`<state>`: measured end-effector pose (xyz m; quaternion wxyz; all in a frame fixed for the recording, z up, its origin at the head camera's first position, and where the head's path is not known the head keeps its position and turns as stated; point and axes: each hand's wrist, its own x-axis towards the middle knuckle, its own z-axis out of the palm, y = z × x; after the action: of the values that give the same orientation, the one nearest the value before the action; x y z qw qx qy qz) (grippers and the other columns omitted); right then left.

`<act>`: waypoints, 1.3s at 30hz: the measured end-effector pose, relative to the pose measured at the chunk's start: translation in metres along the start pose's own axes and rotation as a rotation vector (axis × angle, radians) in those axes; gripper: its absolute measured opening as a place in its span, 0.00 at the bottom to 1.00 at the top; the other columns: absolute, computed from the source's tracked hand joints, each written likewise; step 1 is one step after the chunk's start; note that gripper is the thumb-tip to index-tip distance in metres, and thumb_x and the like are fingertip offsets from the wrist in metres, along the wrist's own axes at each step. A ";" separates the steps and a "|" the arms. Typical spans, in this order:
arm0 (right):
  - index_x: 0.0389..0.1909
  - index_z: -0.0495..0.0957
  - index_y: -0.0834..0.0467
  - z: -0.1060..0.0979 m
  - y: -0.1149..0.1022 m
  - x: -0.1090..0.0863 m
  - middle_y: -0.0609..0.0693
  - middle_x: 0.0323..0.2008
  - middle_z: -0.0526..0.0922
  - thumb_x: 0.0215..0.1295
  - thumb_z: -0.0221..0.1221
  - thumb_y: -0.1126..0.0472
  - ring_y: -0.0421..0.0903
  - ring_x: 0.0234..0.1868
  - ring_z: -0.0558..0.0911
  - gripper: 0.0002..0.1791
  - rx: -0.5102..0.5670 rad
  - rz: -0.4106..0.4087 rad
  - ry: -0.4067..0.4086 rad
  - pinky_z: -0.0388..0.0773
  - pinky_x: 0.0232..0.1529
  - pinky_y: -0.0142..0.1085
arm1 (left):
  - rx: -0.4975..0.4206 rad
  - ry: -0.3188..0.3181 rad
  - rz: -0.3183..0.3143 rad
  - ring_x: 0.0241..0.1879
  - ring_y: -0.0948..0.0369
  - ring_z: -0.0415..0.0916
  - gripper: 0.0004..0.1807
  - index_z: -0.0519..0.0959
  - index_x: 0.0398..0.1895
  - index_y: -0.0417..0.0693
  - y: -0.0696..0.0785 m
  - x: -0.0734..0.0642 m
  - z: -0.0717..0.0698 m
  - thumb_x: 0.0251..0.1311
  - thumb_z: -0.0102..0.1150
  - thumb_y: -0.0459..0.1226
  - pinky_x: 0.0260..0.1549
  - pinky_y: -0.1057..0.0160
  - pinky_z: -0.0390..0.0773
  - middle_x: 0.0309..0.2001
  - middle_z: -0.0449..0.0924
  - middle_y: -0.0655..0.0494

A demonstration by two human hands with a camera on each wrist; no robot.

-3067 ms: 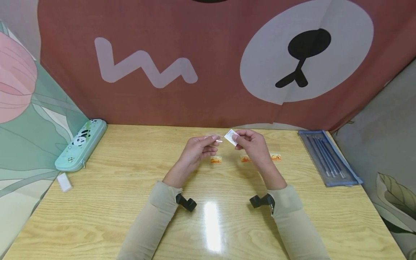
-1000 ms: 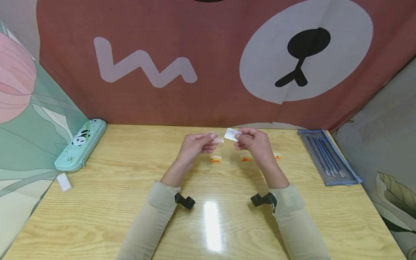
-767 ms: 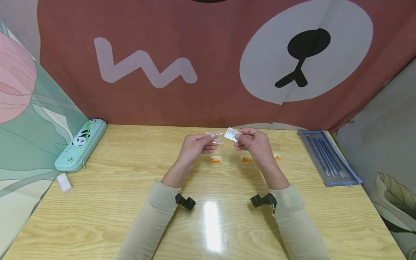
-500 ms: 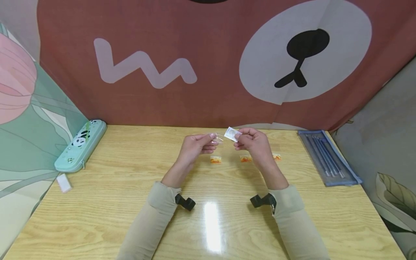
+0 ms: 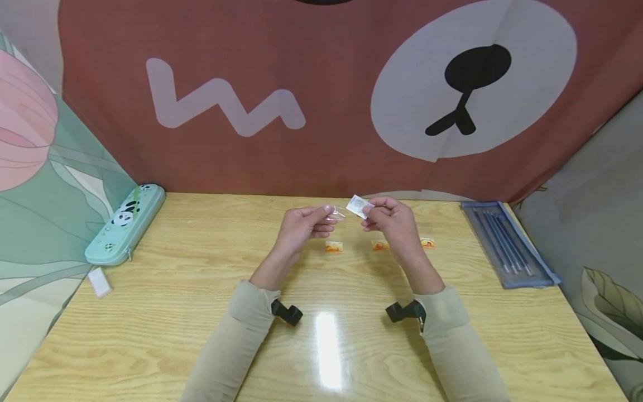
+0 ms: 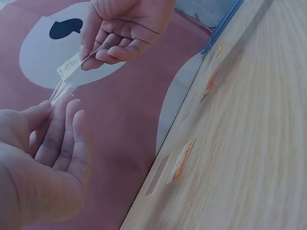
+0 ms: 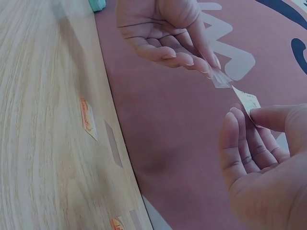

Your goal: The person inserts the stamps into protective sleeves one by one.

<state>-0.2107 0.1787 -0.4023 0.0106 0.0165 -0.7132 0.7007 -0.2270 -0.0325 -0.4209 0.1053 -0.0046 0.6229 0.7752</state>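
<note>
In the middle of the head view, two bare hands face each other above a wood-grain counter (image 5: 171, 329). The left hand (image 5: 303, 226) pinches a small piece of clear plastic film (image 5: 338, 213) between thumb and fingers, with the film's free end pointing right. The right hand (image 5: 394, 219) has its grip closed the same way, thumb against fingers, on a small white card (image 5: 357, 205) with faint printing. The card lies just right of the film; whether their edges touch cannot be told. In the left wrist view both pieces are at the upper left, the card above the film; in the right wrist view they are at the upper right.

Below the hands in the head view, three small orange-and-white printed pieces lie in a row on the counter: a left piece (image 5: 334, 247), a middle piece (image 5: 380, 245) partly covered by the right hand, and a right piece (image 5: 427, 243) just beyond the right wrist.

At the left of the frame rests a mint panda pencil case (image 5: 125, 226), with a white block (image 5: 99, 282) just below it. At the right lies a blue-edged see-through pouch (image 5: 509, 245) containing slender blue sticks. A reddish-brown cloth (image 5: 331, 156) with a printed bear's muzzle fills the upper frame.
</note>
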 end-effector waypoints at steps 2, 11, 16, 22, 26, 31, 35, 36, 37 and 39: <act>0.43 0.77 0.65 0.001 0.000 0.000 0.43 0.27 0.87 0.69 0.61 0.66 0.40 0.27 0.85 0.07 0.000 -0.009 -0.004 0.87 0.33 0.32 | 0.002 0.002 -0.005 0.26 0.64 0.87 0.18 0.85 0.46 0.30 0.000 0.000 0.001 0.66 0.67 0.40 0.31 0.66 0.88 0.37 0.89 0.40; 0.44 0.77 0.70 0.003 0.002 0.001 0.44 0.25 0.86 0.68 0.62 0.67 0.39 0.25 0.84 0.10 -0.045 -0.007 -0.026 0.87 0.31 0.33 | 0.007 0.018 0.001 0.28 0.63 0.87 0.17 0.87 0.45 0.35 -0.002 0.001 0.001 0.65 0.68 0.42 0.32 0.65 0.88 0.41 0.88 0.36; 0.44 0.78 0.71 0.002 0.002 0.001 0.46 0.26 0.86 0.68 0.63 0.66 0.38 0.25 0.83 0.11 -0.101 0.020 -0.042 0.86 0.31 0.32 | 0.001 0.027 0.007 0.29 0.63 0.88 0.17 0.87 0.46 0.36 -0.003 0.001 0.001 0.65 0.68 0.42 0.32 0.65 0.88 0.37 0.90 0.43; 0.45 0.80 0.70 0.001 0.001 0.000 0.50 0.27 0.87 0.68 0.64 0.63 0.38 0.25 0.83 0.12 -0.149 0.030 -0.042 0.86 0.31 0.32 | 0.023 0.034 0.024 0.25 0.66 0.85 0.16 0.88 0.46 0.38 -0.004 0.001 0.001 0.66 0.67 0.43 0.24 0.70 0.84 0.30 0.90 0.55; 0.43 0.80 0.69 0.000 0.000 0.000 0.47 0.26 0.87 0.68 0.64 0.63 0.39 0.26 0.83 0.11 -0.143 0.002 -0.040 0.86 0.32 0.32 | 0.035 0.037 0.032 0.24 0.67 0.84 0.17 0.88 0.46 0.38 -0.004 0.001 0.001 0.66 0.67 0.44 0.23 0.71 0.82 0.34 0.91 0.47; 0.44 0.79 0.70 0.001 0.002 0.001 0.48 0.27 0.86 0.69 0.63 0.65 0.38 0.26 0.83 0.11 -0.105 -0.033 -0.042 0.86 0.32 0.32 | 0.017 0.040 0.035 0.23 0.66 0.85 0.19 0.86 0.48 0.34 -0.004 0.001 0.002 0.66 0.67 0.43 0.23 0.70 0.83 0.36 0.90 0.43; 0.45 0.77 0.72 0.001 0.004 0.001 0.46 0.26 0.86 0.69 0.62 0.66 0.38 0.26 0.83 0.12 -0.093 -0.043 -0.037 0.86 0.31 0.32 | -0.015 0.037 0.026 0.23 0.66 0.85 0.19 0.85 0.50 0.32 -0.003 0.001 0.003 0.66 0.66 0.41 0.24 0.69 0.85 0.31 0.90 0.51; 0.45 0.77 0.73 0.001 0.004 0.001 0.45 0.26 0.86 0.69 0.62 0.66 0.38 0.26 0.83 0.13 -0.094 -0.044 -0.037 0.86 0.31 0.32 | -0.020 0.037 0.025 0.23 0.66 0.85 0.19 0.85 0.50 0.32 -0.003 0.001 0.003 0.66 0.66 0.41 0.24 0.69 0.85 0.29 0.90 0.53; 0.45 0.77 0.73 0.001 0.004 0.001 0.45 0.26 0.86 0.69 0.62 0.66 0.38 0.26 0.83 0.13 -0.099 -0.044 -0.037 0.86 0.31 0.32 | -0.022 0.037 0.024 0.23 0.66 0.85 0.19 0.84 0.50 0.32 -0.003 0.001 0.003 0.66 0.66 0.40 0.24 0.69 0.85 0.29 0.90 0.54; 0.46 0.78 0.73 0.001 0.004 0.001 0.44 0.26 0.86 0.69 0.62 0.65 0.38 0.26 0.83 0.13 -0.105 -0.042 -0.038 0.86 0.31 0.32 | -0.021 0.037 0.025 0.23 0.66 0.85 0.20 0.84 0.51 0.31 -0.003 0.001 0.003 0.66 0.66 0.40 0.24 0.69 0.85 0.28 0.90 0.55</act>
<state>-0.2122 0.1776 -0.4065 0.0126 0.0445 -0.7487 0.6613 -0.2266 -0.0287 -0.4232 0.0839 -0.0122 0.6164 0.7829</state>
